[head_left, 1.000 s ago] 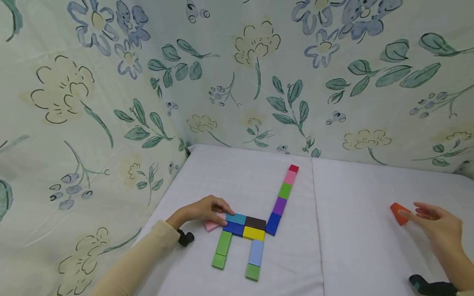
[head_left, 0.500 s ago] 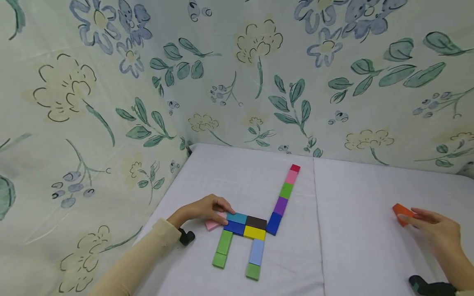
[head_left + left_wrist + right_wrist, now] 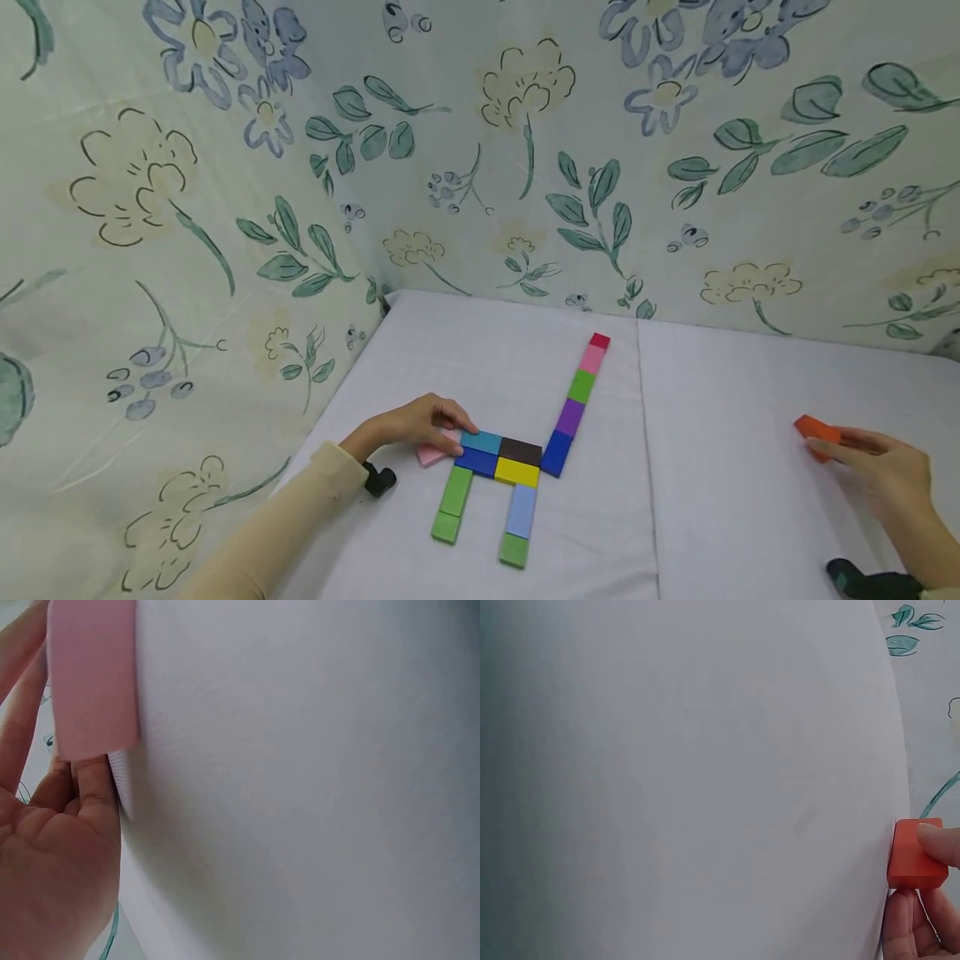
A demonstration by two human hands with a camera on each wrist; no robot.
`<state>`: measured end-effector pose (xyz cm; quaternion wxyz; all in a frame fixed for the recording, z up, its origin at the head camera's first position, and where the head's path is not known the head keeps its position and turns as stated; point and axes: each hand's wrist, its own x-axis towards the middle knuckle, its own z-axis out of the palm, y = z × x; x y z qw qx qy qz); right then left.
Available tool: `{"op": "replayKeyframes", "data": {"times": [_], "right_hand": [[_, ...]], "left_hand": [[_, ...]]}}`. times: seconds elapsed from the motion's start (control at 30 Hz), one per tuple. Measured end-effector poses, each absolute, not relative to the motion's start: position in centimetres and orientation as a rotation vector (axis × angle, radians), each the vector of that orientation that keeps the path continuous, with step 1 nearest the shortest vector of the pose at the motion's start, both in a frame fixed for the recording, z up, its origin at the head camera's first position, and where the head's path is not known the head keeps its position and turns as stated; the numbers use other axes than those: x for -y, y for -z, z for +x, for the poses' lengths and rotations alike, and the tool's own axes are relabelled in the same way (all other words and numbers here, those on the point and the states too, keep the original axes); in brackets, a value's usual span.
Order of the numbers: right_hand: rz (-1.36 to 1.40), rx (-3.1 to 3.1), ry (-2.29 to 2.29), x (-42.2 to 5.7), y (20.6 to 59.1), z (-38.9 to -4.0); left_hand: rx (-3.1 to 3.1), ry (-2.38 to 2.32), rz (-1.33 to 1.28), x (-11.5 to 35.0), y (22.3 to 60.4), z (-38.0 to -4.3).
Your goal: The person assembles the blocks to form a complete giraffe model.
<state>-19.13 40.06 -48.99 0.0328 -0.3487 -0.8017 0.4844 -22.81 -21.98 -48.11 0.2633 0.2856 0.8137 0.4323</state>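
My left hand (image 3: 420, 423) is at the left end of a flat figure of coloured blocks. It pinches a pink block (image 3: 431, 455) between thumb and fingers, beside the teal block (image 3: 482, 442) and dark blue block (image 3: 476, 462). That pink block (image 3: 94, 679) fills the upper left of the left wrist view, partly covering the fingers. Far to the right, my right hand (image 3: 888, 471) pinches an orange block (image 3: 817, 435) just at the cloth. In the right wrist view, the thumb lies on the orange block (image 3: 915, 859), with fingers below it.
The figure also has a dark brown block (image 3: 520, 451), a yellow block (image 3: 517, 472), a light blue block (image 3: 521, 510) and several green ones. A slanted row with a purple block (image 3: 570, 417) rises at its right. White cloth (image 3: 720, 500) covers the table; floral fabric (image 3: 465, 125) hangs behind.
The orange block has turned slightly in my right hand, whose fingers have drawn in around it. My left hand and the laid-out blocks stay in place; the view shifts slightly.
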Motion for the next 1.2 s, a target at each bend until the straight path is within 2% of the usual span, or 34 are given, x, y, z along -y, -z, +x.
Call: {"op": "replayKeyframes", "data": {"times": [0.3, 0.6, 0.93, 1.2], "right_hand": [[-1.073, 2.552, -1.363, -42.2, 51.7, -20.0], [-1.006, 2.624, -1.296, -39.7, 48.6, -19.2], [-0.916, 2.682, -1.298, -42.0, 50.8, -21.6], [-0.812, 2.724, -1.375, -38.5, 47.7, -21.5]], "left_hand": [[-2.199, -1.172, 0.772, 22.0, 48.3, -22.7], [-2.201, -1.170, 0.806, 22.0, 48.3, -22.7], [-2.197, -1.172, 0.813, 22.0, 48.2, -22.7], [-2.201, -1.165, 0.791, 21.9, 48.1, -22.7]]}}
